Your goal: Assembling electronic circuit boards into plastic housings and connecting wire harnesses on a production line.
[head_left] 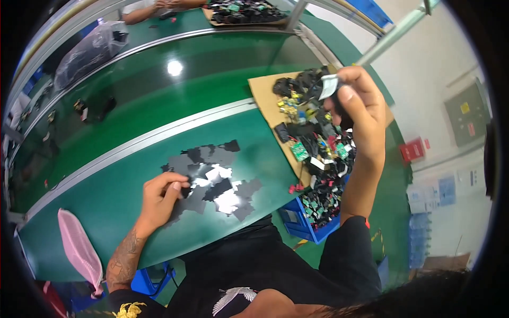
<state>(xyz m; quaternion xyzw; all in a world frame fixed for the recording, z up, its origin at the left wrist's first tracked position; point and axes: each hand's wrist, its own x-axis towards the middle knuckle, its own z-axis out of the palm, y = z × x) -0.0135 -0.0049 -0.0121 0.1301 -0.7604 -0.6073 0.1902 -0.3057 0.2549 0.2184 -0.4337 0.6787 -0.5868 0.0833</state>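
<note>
Raised at the right over a cardboard sheet (261, 91), my right hand (365, 103) is closed on a small black part with a pale, shiny tab (329, 86). The fingers hide most of that part, so its kind is unclear. My left hand (159, 199) rests at the left edge of a spread of thin, flat black and silvery pieces (218, 188) on the green table. Its thumb and fingers are pinched together, and whatever sits between them cannot be made out. Beneath my right hand, a heap of small black electronic parts, wires and green circuit boards (300, 151) covers the cardboard.
A blue bin (299, 220) full of similar parts stands below the table's right edge. Beyond a metal rail runs a shiny green belt (159, 90) with a few dark parts. A pink mesh pouch (79, 246) lies left. Across the belt, another person's hands (164, 5) are working.
</note>
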